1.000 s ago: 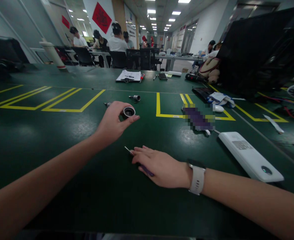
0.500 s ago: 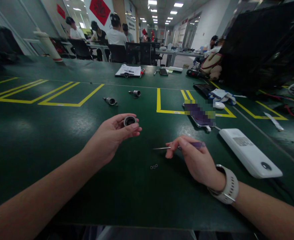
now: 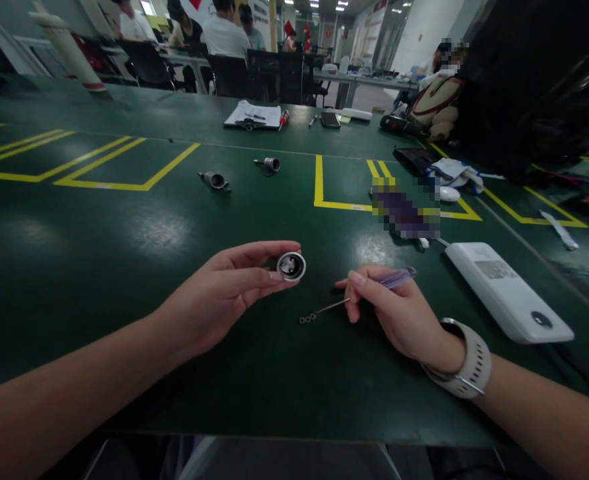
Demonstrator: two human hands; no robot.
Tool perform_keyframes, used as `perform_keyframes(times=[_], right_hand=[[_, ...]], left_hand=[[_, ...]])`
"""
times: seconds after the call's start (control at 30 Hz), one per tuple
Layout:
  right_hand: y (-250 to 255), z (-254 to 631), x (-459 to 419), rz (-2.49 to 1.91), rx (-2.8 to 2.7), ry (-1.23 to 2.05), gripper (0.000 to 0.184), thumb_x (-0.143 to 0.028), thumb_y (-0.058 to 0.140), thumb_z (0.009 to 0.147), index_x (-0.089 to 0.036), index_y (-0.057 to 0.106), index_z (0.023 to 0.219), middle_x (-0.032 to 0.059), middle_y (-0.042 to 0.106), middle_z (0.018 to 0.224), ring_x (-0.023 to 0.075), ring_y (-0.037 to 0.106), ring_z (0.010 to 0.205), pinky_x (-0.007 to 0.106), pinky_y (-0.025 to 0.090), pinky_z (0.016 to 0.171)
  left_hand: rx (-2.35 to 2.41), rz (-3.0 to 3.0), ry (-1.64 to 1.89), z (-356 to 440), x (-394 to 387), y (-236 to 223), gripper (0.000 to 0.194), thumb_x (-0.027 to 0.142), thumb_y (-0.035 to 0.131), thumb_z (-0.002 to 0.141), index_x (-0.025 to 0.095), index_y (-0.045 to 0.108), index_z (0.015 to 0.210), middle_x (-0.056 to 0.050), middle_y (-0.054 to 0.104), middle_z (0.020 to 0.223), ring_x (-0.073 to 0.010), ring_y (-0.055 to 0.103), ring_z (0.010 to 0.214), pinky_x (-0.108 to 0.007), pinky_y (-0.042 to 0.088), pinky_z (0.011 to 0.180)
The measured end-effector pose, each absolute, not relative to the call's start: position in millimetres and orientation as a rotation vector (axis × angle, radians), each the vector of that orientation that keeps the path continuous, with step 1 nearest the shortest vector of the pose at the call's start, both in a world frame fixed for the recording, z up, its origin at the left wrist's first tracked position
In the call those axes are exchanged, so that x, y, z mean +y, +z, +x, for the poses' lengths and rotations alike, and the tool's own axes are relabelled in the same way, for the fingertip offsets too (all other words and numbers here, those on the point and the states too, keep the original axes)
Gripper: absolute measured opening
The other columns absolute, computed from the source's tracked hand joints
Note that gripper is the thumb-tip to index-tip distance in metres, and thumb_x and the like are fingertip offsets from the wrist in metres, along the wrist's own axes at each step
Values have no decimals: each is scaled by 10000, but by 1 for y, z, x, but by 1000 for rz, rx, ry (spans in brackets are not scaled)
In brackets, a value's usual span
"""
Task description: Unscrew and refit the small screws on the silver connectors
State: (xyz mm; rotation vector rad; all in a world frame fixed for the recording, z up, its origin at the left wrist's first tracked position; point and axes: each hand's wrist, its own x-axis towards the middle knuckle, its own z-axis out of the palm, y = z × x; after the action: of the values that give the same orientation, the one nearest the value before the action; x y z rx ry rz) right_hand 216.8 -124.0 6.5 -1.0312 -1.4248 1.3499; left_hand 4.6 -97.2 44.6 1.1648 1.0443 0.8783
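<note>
My left hand (image 3: 227, 287) pinches a small round metal ring part (image 3: 291, 267) between thumb and fingers, held just above the green table (image 3: 124, 267). My right hand (image 3: 399, 313), with a white watch on the wrist, grips a thin screwdriver with a purple handle (image 3: 397, 277). Its metal tip points left and down at a few tiny dark screws (image 3: 307, 319) lying on the table. The two hands are a short way apart.
Two small metal cylinder parts (image 3: 215, 180) (image 3: 271, 163) lie farther back. A white power bank (image 3: 508, 291) sits to the right, with a blurred phone (image 3: 404, 213) behind it. Papers on a clipboard (image 3: 254, 115), pens, gloves and a black bag lie at the back. Seated people work at far tables.
My left hand has brought the ring part nearer and to the right. My right hand picked up the screwdriver from the table and now angles its tip down to the tiny screws.
</note>
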Motion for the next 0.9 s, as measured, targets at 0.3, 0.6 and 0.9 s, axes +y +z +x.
perform_keyframes(times=[0.3, 0.6, 0.9], right_hand=[[24, 214, -136, -1229, -1679, 1088, 351, -360, 497, 875, -187, 537, 572, -17, 529, 511, 115, 498, 505, 252, 405, 503], [21, 212, -143, -954, -1948, 726, 255, -177, 477, 858, -170, 533, 609, -18, 505, 544, 115, 492, 537, 387, 461, 803], [21, 213, -149, -710, -2044, 488, 92, -123, 493, 807, -159, 558, 862, 36, 603, 701, 164, 579, 670, 423, 480, 804]], left_hand=[[1020, 1048, 840, 5, -99, 42, 304, 125, 656, 655, 192, 699, 949, -59, 701, 1012, -249, 620, 1007, -391, 495, 898], [1045, 1023, 820, 9, -103, 38, 341, 126, 678, 650, 170, 685, 988, -59, 706, 988, -203, 620, 960, -343, 446, 908], [1030, 1119, 807, 11, -106, 29, 366, 130, 702, 652, 200, 666, 1010, -30, 714, 943, -171, 648, 873, -307, 485, 829]])
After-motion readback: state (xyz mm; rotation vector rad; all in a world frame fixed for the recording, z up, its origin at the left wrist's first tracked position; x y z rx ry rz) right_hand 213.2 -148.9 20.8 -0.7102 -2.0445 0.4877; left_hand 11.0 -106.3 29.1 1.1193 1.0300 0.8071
